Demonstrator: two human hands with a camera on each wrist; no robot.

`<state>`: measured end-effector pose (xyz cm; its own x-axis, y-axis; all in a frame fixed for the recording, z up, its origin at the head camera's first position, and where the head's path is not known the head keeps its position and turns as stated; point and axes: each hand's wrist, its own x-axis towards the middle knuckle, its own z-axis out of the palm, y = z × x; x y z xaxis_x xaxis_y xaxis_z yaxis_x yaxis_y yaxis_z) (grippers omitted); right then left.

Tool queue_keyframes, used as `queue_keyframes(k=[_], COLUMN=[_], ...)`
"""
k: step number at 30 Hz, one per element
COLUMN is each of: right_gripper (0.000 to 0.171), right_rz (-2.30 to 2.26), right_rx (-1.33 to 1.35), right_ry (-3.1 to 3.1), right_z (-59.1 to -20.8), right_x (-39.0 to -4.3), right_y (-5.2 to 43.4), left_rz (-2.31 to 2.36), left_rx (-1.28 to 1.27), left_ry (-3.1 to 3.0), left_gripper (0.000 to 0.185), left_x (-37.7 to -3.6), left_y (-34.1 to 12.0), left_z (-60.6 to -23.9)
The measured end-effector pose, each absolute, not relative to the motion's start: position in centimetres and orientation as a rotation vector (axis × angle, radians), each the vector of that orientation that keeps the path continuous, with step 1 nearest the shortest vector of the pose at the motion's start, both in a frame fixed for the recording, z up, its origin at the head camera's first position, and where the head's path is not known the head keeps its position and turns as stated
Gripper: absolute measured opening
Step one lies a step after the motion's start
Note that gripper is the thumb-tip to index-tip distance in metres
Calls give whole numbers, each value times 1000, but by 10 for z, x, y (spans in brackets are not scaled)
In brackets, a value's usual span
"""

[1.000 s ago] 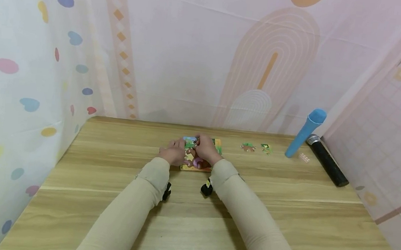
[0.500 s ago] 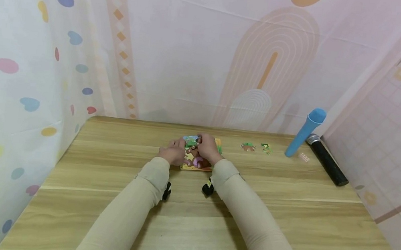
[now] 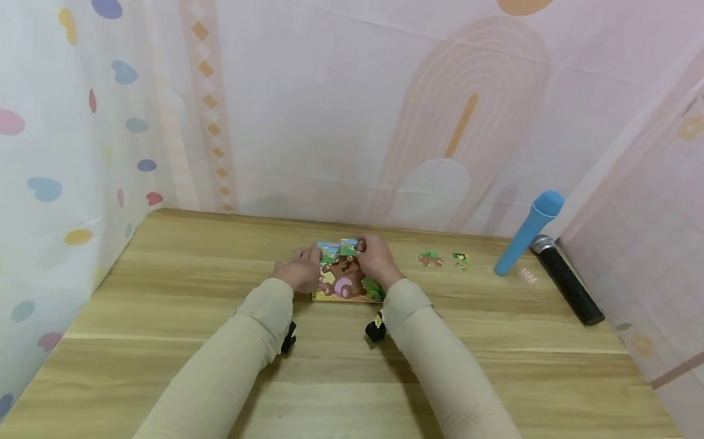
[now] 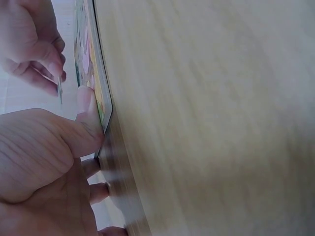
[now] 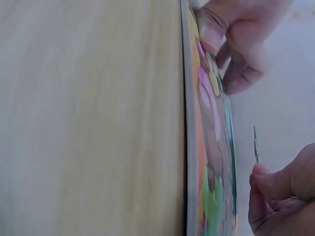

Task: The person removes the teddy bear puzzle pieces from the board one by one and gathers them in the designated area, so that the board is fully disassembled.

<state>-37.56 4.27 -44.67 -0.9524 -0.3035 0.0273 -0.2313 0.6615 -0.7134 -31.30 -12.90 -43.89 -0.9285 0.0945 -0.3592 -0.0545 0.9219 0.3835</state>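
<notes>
A jigsaw puzzle board [image 3: 345, 286] with a brown bear picture lies flat on the wooden table. My right hand [image 3: 378, 261] pinches a small puzzle piece [image 3: 348, 247] between thumb and fingers, over the board's upper part. In the right wrist view that thin piece [image 5: 256, 145] stands on edge, apart from the board. My left hand [image 3: 298, 269] rests at the board's left edge. Its thumb [image 4: 86, 103] presses on the picture's corner, while the other fingers reach down beside the edge. Two loose pieces, one brown and green [image 3: 431, 258] and one green and yellow [image 3: 461, 260], lie to the right.
A blue microphone [image 3: 529, 233] stands upright at the table's back right. Beside it lies a black microphone [image 3: 567, 283] with a silver head. A small pale-pink dotted item [image 3: 527, 275] lies near them. A patterned curtain [image 3: 325, 104] hangs behind the table.
My right hand has moved slightly right and lifted, and the puzzle piece in its fingers now shows over the board's top edge. The left hand stays at the left edge. The head view has shifted a little.
</notes>
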Motion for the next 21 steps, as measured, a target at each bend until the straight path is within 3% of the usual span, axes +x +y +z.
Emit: queue_keyframes(k=[21], right_gripper=[40], right_rz=[-1260], right_rx=[-348], right_ry=[2741], right_z=[-449], right_x=[-389], right_y=[104], left_rz=[563], left_rx=[71], left_ry=[2718], left_gripper=[64], left_x=[-311], left_y=[-127], left_z=[-439])
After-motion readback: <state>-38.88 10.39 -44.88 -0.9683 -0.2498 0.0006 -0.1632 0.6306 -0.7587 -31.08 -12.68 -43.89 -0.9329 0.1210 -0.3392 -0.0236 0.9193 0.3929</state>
